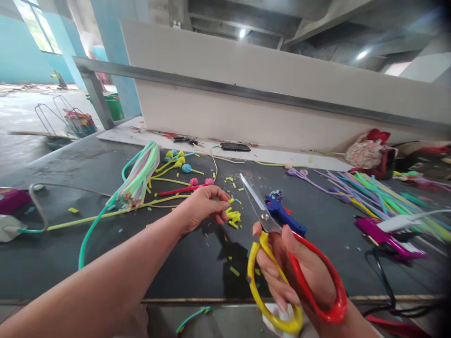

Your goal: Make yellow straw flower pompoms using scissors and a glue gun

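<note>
My right hand [282,267] grips a pair of scissors [257,197] with one yellow and one red handle loop. Their blades point away from me over the dark tabletop and look closed or nearly so. Beside a small heap of cut yellow pieces [233,217], my left hand [207,206] reaches low with its fingers curled together. Whatever its fingertips may pinch is too small to make out. A blue glue gun [283,213] lies just beyond the scissors. Red fuzzy stems with pink tips [192,186] lie behind my left hand.
Bundled pastel fuzzy stems [143,176] lie at left, near yellow and blue knotted pieces [176,162]. More loose stems [373,188] and a magenta device [391,239] with cables are at right. A phone [235,147] rests along the white back panel [246,108].
</note>
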### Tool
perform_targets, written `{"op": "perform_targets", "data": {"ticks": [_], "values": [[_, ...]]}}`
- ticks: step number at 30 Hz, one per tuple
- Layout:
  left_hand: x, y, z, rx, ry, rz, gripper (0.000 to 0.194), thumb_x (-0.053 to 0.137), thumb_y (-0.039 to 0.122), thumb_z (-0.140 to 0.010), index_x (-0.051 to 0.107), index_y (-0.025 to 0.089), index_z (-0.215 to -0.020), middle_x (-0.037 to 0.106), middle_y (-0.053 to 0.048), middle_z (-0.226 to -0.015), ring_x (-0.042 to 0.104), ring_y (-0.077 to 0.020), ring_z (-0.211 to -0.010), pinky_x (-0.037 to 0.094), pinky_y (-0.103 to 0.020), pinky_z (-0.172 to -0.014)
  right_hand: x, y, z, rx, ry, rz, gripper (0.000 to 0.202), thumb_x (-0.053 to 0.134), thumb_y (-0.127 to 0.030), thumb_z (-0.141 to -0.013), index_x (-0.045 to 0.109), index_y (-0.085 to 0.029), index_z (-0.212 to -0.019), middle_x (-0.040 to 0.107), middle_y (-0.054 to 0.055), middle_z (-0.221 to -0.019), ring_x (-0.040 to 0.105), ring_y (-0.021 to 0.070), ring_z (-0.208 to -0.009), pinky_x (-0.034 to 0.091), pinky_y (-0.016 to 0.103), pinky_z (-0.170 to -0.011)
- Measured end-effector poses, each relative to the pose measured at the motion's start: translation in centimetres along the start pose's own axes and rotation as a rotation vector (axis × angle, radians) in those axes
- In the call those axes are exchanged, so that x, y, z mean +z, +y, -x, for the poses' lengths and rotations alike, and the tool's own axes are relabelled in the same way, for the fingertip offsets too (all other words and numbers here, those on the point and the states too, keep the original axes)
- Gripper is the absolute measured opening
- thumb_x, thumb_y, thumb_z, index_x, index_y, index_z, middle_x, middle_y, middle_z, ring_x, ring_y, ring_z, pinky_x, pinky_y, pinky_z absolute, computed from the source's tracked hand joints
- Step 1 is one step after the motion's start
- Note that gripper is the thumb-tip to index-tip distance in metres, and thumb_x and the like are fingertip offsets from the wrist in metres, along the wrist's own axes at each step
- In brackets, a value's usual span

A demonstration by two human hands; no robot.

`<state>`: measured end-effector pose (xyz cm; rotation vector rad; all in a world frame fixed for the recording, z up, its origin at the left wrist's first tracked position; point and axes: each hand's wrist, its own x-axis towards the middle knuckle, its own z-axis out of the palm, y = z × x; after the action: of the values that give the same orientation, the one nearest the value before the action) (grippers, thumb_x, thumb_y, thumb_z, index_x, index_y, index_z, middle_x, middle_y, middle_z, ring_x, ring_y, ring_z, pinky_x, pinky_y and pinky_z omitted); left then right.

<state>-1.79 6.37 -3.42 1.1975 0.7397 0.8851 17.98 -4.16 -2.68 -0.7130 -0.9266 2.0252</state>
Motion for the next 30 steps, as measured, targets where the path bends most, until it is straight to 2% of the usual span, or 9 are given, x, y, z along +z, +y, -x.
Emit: {"op": "perform_targets", "data": {"ticks": [2,4,9,12,18,21,24,30], "values": [[0.2,0.0,0.0,0.044,-0.004,-0.131,0.015,0.066,0.021,-0.07,0.054,0.014,-0.075,0.054,0.004,-0.051,0.052,-0.0074,-0.042,0.043,-0.017,-0.04,-0.1,-0.1,-0.4,-0.079,0.113,0.088,0.03,0.046,-0.048,-0.086,0.049,-0.023,-0.103,0.056,-0.004,-0.062,0.047,0.0058,-0.034,0.051,0.024,-0.04],[0.4,0.0,0.1,0.062,-0.058,-0.213,0.012,0.065,0.021,-0.07,0.055,0.014,-0.072,0.052,0.005,-0.049,0.05,-0.0069,-0.041,0.042,-0.017,-0.041,0.1,-0.3,-1.0,-0.143,0.223,0.16,0.024,0.053,-0.039,-0.084,0.048,-0.022,-0.101,0.055,-0.005,-0.06,0.047,0.0065,-0.034,0.052,0.026,-0.041],[1.3,0.3,0.8,0.08,-0.271,-0.24,0.007,0.063,0.018,-0.07,0.058,0.013,-0.071,0.054,0.004,-0.058,0.05,-0.0063,-0.049,0.042,-0.018,-0.048,1.3,-0.4,-2.6,-0.216,0.376,0.238,0.032,0.066,-0.03,-0.075,0.047,-0.021,-0.099,0.055,-0.008,-0.057,0.047,0.0077,-0.034,0.052,0.027,-0.039],[1.7,0.6,1.4,0.109,-0.322,-0.273,0.004,0.063,0.016,-0.07,0.061,0.012,-0.072,0.054,0.003,-0.062,0.048,-0.006,-0.052,0.041,-0.017,-0.05,1.6,-0.1,-3.1,-0.201,0.38,0.235,0.036,0.069,-0.028,-0.072,0.047,-0.02,-0.1,0.055,-0.008,-0.054,0.048,0.0077,-0.034,0.053,0.028,-0.04],[2.4,0.8,1.9,0.027,-0.334,-0.194,0.004,0.063,0.015,-0.07,0.06,0.013,-0.069,0.054,0.002,-0.058,0.048,-0.0072,-0.052,0.042,-0.018,-0.049,1.7,-0.1,-3.0,-0.177,0.296,0.207,0.034,0.07,-0.023,-0.07,0.048,-0.019,-0.095,0.055,-0.009,-0.053,0.046,0.0054,-0.036,0.054,0.026,-0.044],[2.5,0.6,1.7,0.031,-0.303,-0.115,0.009,0.066,0.016,-0.067,0.06,0.014,-0.074,0.056,0.002,-0.062,0.05,-0.0075,-0.053,0.042,-0.018,-0.049,1.9,-0.2,-2.8,-0.204,0.278,0.219,0.033,0.07,-0.02,-0.07,0.048,-0.019,-0.095,0.052,-0.009,-0.05,0.046,0.0051,-0.037,0.054,0.025,-0.045],[2.3,0.2,1.4,0.02,-0.259,-0.06,0.016,0.069,0.019,-0.066,0.059,0.015,-0.078,0.057,0.003,-0.062,0.05,-0.0073,-0.051,0.041,-0.018,-0.045,1.9,-0.3,-2.7,-0.282,0.295,0.214,0.04,0.07,-0.019,-0.069,0.044,-0.022,-0.1,0.055,-0.01,-0.056,0.048,0.0055,-0.039,0.054,0.025,-0.046],[2.2,-0.1,1.4,0.008,-0.219,-0.067,0.014,0.071,0.024,-0.066,0.068,0.014,-0.076,0.058,0.002,-0.057,0.045,-0.0052,-0.045,0.036,-0.017,-0.043,1.5,0.0,-2.4,-0.34,0.339,0.248,0.046,0.07,-0.018,-0.07,0.04,-0.025,-0.104,0.056,-0.009,-0.061,0.054,0.0079,-0.046,0.056,0.027,-0.05]]}}
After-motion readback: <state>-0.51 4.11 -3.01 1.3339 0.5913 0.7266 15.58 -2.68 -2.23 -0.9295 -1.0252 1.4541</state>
